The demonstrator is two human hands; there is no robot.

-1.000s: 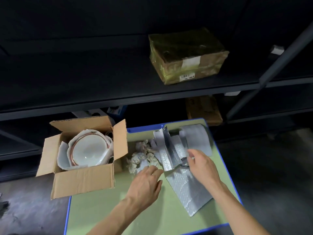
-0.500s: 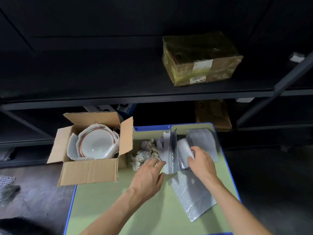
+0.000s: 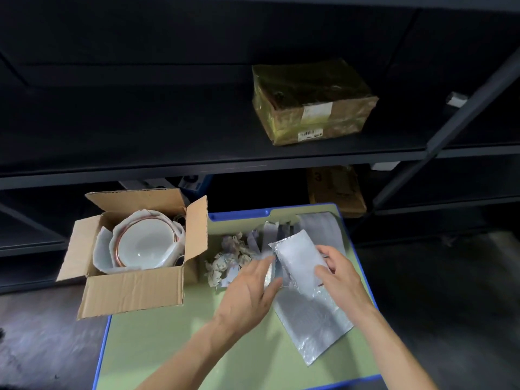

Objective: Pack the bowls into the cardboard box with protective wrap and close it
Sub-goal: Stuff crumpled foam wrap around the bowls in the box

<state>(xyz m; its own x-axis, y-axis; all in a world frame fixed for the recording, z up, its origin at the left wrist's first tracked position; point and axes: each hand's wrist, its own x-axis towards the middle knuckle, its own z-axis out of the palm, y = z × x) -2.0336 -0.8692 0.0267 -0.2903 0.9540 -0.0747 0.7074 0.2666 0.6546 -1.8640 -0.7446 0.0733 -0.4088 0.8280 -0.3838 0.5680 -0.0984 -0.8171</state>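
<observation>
**Cardboard box (image 3: 132,294) lies to the left of both hands; the left hand is nearer to it.**
The box stands open with the bowls (image 3: 145,246) nested inside. The folded wrap piece (image 3: 295,257) sits between the hands, its long axis running from near-right to far-left. The right hand (image 3: 342,274) pinches its near end, and the straight fingers of the left hand (image 3: 250,291) touch its left edge.

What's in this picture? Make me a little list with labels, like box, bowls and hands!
table: green table with crumpled paper and a flat bubble wrap sheet
box: cardboard box, flaps open, at its left edge
bowls: bowls inside the box, white wrap around them
right hand: right hand holds a folded bubble wrap piece
left hand: left hand, fingers straight, reaches toward that piece
shelf: taped parcel
</observation>
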